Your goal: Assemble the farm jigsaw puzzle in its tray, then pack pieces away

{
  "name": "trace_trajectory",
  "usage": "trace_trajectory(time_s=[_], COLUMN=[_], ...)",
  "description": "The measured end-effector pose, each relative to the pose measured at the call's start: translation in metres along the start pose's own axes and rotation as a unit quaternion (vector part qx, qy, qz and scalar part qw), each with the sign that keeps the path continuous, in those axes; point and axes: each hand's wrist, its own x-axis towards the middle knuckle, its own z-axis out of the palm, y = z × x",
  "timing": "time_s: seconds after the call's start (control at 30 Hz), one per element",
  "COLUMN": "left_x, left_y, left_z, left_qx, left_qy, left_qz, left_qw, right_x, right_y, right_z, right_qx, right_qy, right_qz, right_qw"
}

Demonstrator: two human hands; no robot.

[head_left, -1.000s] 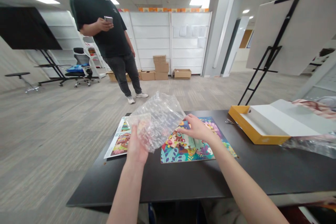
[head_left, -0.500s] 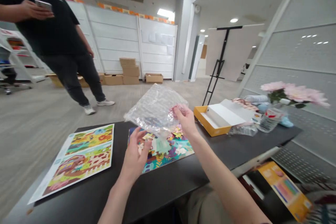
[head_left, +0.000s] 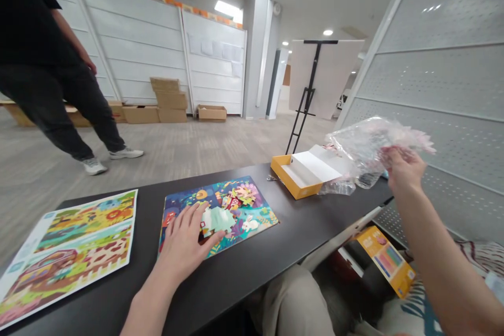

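My right hand (head_left: 405, 168) pinches a clear plastic bag (head_left: 352, 139), raised over the far right end of the table and covering much of the pink flowers behind it. Flat on a colourful illustrated puzzle board (head_left: 255, 223) lies my left hand (head_left: 187, 236), its fingers spread. Loose puzzle pieces (head_left: 244, 197) are heaped on the board just beyond those fingertips, and a pale green piece (head_left: 220, 219) shows beside the thumb. Left of that hand is a printed picture sheet (head_left: 94, 241) with farm and animal scenes.
An opened yellow box (head_left: 303, 189) with a white inside stands on the black table (head_left: 252, 268), near more crumpled plastic (head_left: 338, 186). A yellow package (head_left: 386, 260) lies below the table's right side. Beyond the table are a standing person (head_left: 51, 63) and a black easel stand (head_left: 307, 100).
My right hand has carried the plastic bag from above the puzzle board to the far right. My left hand has come down onto the board. The view has turned right.
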Motion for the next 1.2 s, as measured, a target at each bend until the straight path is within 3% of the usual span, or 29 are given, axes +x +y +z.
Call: trace_trajectory(time_s=[0.13,0.3,0.43,0.67,0.77,0.83,0.93,0.97,1.03,1.1,1.2], left_x=[0.001,-0.002,-0.004,-0.008,-0.009,-0.009,-0.008,-0.008,-0.008,-0.008,-0.009], left_y=[-0.002,-0.002,-0.002,0.001,0.002,0.002,0.003,0.004,0.007,0.009,0.012], left_z=[0.002,0.002,0.0,-0.006,-0.007,-0.007,-0.008,-0.009,-0.009,-0.01,-0.013], left_qx=[0.001,0.001,-0.014,-0.034,-0.037,-0.039,-0.039,-0.038,-0.036,-0.035,-0.031], left_qy=[-0.009,-0.017,-0.01,-0.004,-0.001,-0.004,-0.014,-0.02,-0.03,-0.037,-0.046], left_qz=[0.002,0.01,0.015,0.019,0.016,0.016,0.012,0.009,0.004,0.002,-0.002], left_qw=[1.0,1.0,1.0,0.999,0.999,0.999,0.999,0.999,0.999,0.999,0.998], right_x=[-0.004,-0.03,-0.052,-0.058,-0.057,-0.062,-0.083,-0.093,-0.115,-0.136,-0.154], right_y=[0.019,0.069,0.097,0.109,0.105,0.099,0.087,0.085,0.084,0.09,0.108], right_z=[0.005,0.053,0.086,0.112,0.11,0.104,0.098,0.098,0.101,0.106,0.108], right_qx=[-0.038,-0.13,-0.196,-0.274,-0.315,-0.363,-0.431,-0.433,-0.429,-0.45,-0.52], right_qy=[-0.032,-0.14,-0.19,-0.211,-0.208,-0.181,-0.171,-0.212,-0.361,-0.496,-0.584], right_qz=[0.032,0.04,0.01,-0.03,-0.033,-0.075,-0.238,-0.288,-0.343,-0.34,-0.269], right_qw=[0.998,0.981,0.962,0.938,0.926,0.911,0.853,0.827,0.754,0.66,0.563])
